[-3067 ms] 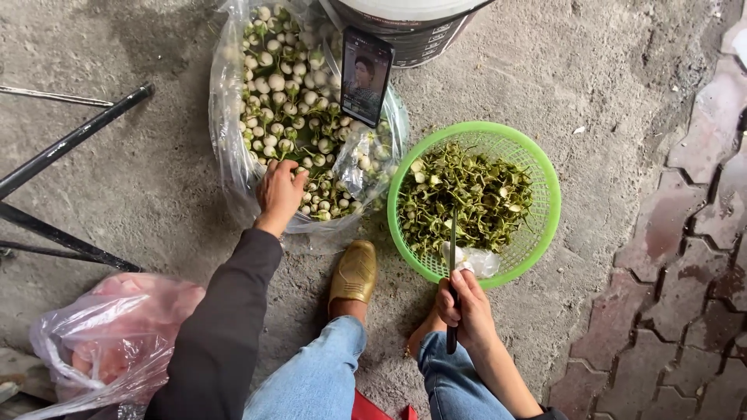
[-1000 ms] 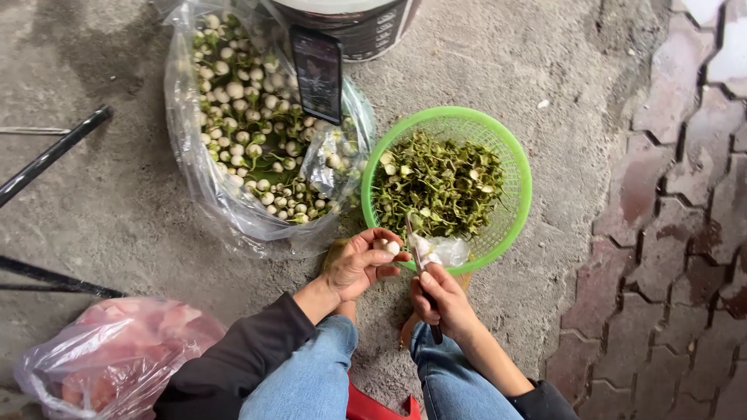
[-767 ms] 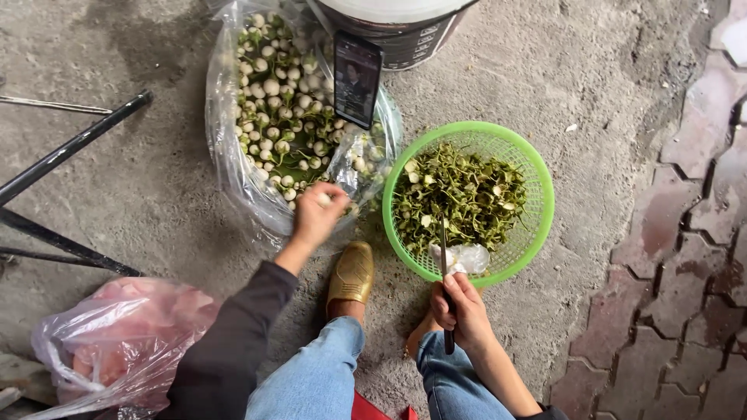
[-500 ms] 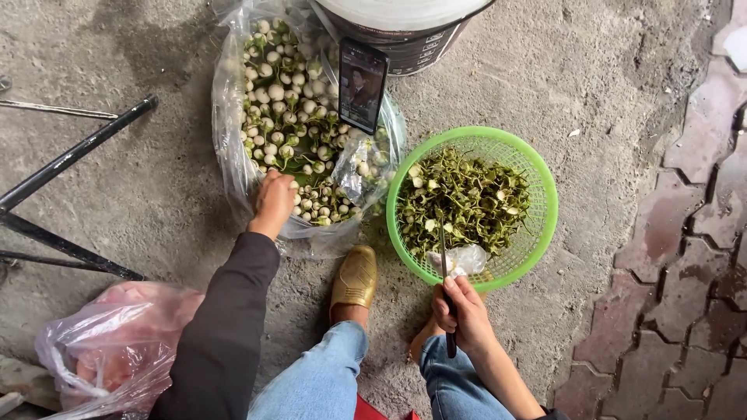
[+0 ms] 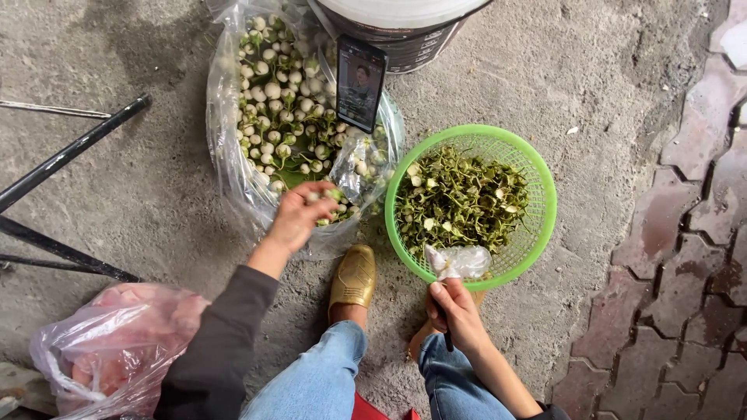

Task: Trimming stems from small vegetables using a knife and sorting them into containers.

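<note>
My left hand (image 5: 299, 214) reaches into the near end of a clear plastic bag (image 5: 226, 155) full of small white and green round eggplants (image 5: 280, 117); its fingers curl around one or two of them. My right hand (image 5: 457, 315) rests above my right knee, closed on a dark-handled knife whose blade is wrapped in a bit of clear plastic (image 5: 459, 262). That plastic lies against the near rim of a green plastic basket (image 5: 545, 210) holding cut green stems and caps (image 5: 459, 198).
A phone (image 5: 360, 83) with a lit screen leans upright against a dark bucket (image 5: 405, 31) behind the bag. A pinkish plastic bag (image 5: 101, 342) lies at the lower left. Black metal legs (image 5: 62, 163) cross the left side. Paving bricks (image 5: 685, 272) run along the right.
My left hand came back to meet the right hand by the basket, then reached out into the bag of eggplants again and now closes on some. The right hand with the knife barely moved.
</note>
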